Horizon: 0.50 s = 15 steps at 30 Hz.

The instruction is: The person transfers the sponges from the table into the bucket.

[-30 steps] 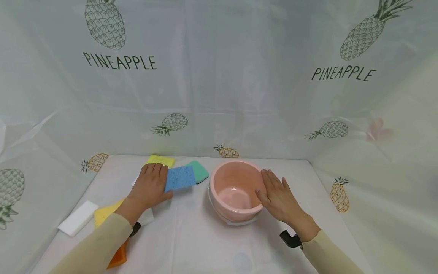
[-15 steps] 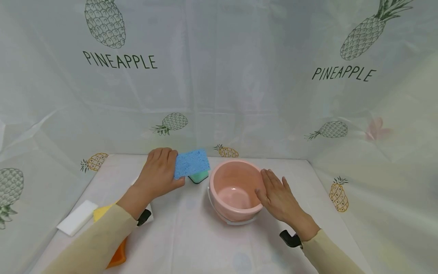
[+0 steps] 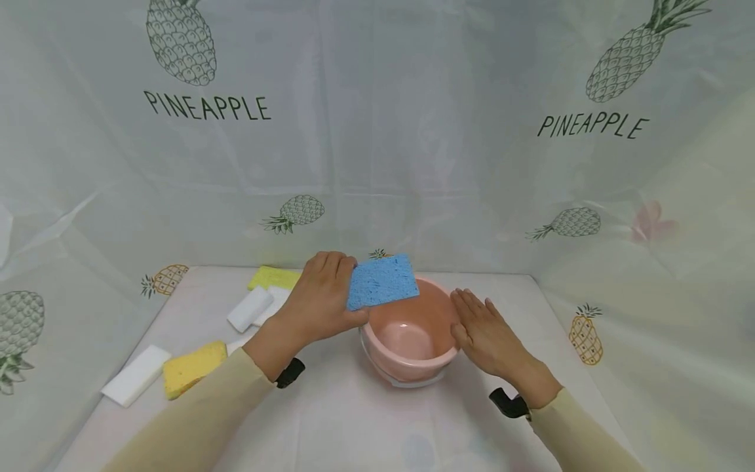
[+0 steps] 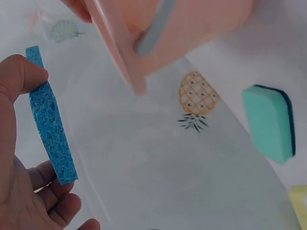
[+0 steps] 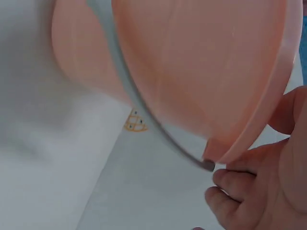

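My left hand pinches a blue sponge between thumb and fingers, raised over the left rim of a pink bucket. In the left wrist view the sponge appears edge-on, its pores showing. My right hand rests at the bucket's right rim, its fingers straight in the head view. The right wrist view has the thumb by the rim and the fingers beside the end of the bucket's handle. The bucket's floor is bare where it shows.
At left lie a yellow sponge, a white block, more white pieces and a yellow-green sponge. A green sponge with a dark backing lies near the bucket. A pineapple-print curtain stands behind the table.
My left hand has lifted the blue sponge and carried it right, from beside the green sponge to over the bucket. My right thumb has drawn back slightly at the rim; the bucket has not moved.
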### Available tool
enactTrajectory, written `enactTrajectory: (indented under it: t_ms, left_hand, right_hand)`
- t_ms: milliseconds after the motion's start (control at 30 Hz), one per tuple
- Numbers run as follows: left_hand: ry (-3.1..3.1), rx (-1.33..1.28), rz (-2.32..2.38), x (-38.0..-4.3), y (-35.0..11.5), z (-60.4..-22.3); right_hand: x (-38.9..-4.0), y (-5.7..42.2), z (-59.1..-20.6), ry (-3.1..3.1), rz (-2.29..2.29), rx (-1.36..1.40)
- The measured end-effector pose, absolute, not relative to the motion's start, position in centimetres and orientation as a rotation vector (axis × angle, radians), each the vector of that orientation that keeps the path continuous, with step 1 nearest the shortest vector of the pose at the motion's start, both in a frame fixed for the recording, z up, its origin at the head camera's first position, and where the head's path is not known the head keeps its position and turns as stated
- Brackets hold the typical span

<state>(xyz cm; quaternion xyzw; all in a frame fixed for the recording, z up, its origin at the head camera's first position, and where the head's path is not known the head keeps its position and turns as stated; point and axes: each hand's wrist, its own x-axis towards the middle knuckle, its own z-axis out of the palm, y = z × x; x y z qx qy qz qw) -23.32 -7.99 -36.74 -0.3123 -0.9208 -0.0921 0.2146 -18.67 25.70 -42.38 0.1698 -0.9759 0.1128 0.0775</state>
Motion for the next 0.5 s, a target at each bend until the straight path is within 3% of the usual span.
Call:
enactTrajectory:
  t_ms: [500]
  left_hand:
    - [-2.706,-0.918,-0.227,-23.9,-4.6,-36.5]
  right_hand:
    - [-19.1,26.5,-43.6,-2.854,0.171,0.556]
